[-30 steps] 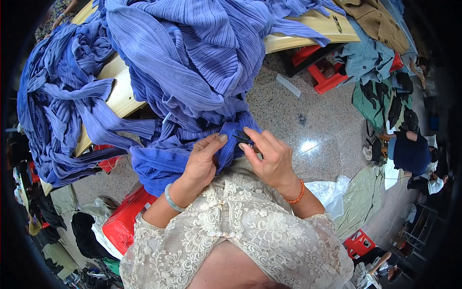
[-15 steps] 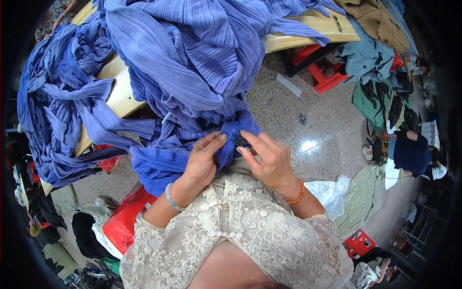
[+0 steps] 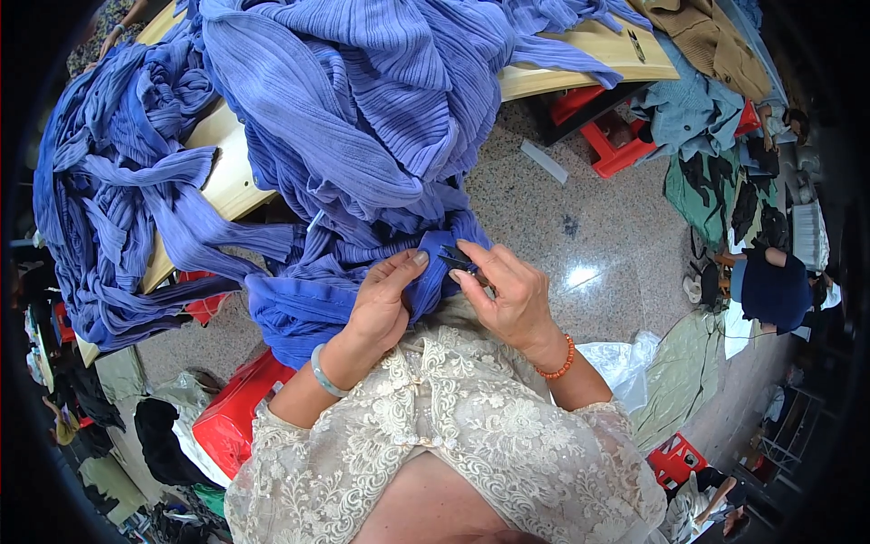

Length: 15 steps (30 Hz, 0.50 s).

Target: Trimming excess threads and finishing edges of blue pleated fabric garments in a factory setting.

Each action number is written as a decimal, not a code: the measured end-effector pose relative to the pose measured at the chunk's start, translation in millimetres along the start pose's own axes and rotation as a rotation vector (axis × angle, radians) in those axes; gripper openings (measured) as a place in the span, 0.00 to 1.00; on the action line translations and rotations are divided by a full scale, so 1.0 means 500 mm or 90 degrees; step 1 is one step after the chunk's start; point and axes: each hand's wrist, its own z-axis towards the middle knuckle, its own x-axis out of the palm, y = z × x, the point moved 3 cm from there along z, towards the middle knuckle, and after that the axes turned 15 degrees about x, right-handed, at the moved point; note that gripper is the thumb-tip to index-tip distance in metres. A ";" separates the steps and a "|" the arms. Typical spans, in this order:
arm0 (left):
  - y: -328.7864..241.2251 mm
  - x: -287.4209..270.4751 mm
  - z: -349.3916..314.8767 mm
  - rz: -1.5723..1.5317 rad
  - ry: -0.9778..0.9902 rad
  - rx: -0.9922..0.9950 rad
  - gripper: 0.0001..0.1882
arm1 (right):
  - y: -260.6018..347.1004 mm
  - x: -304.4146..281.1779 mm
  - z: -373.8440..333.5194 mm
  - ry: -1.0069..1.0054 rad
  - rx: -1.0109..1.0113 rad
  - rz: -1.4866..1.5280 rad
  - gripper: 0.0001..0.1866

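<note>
A blue ribbed knit garment (image 3: 304, 304) lies over my lap, and my left hand (image 3: 385, 295) pinches a band of it between thumb and fingers. In my right hand (image 3: 507, 295) is a small pair of dark thread snips (image 3: 455, 258), held between thumb and forefinger. The blades are parted and point left at the pinched band, close to my left thumb. Whether they touch the cloth I cannot tell. Just beyond both hands, a big heap of the same blue knitwear (image 3: 353, 100) hangs over the table edge.
The pale wooden table (image 3: 553, 68) bears more blue garments, with another pair of snips (image 3: 636, 45) at its right. Brown knitwear (image 3: 702, 41) lies at the far right. Red stools (image 3: 231, 417) stand at my left and beneath the table. A person in dark clothing (image 3: 770, 288) is at the right.
My right hand has shifted slightly, and the snips' blades now show more clearly and wider apart. My left hand keeps its pinch on the garment in the same place.
</note>
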 end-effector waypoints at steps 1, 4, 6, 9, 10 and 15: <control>0.001 -0.002 0.001 0.000 -0.001 0.001 0.07 | -0.001 0.001 -0.001 0.008 -0.005 -0.004 0.17; 0.000 -0.001 0.001 0.003 -0.011 0.006 0.07 | -0.001 -0.001 -0.003 0.006 -0.012 -0.015 0.17; 0.003 -0.005 0.002 0.006 -0.014 0.011 0.06 | 0.000 -0.002 -0.004 0.008 -0.017 -0.017 0.17; 0.003 -0.003 0.003 0.009 -0.017 0.014 0.06 | 0.001 -0.001 -0.006 0.011 -0.020 -0.020 0.18; 0.003 -0.001 0.003 0.010 -0.017 0.011 0.05 | 0.001 0.000 -0.006 0.012 -0.018 -0.019 0.18; -0.003 0.006 0.002 0.026 -0.016 0.015 0.05 | 0.004 0.000 -0.005 0.022 -0.010 -0.001 0.18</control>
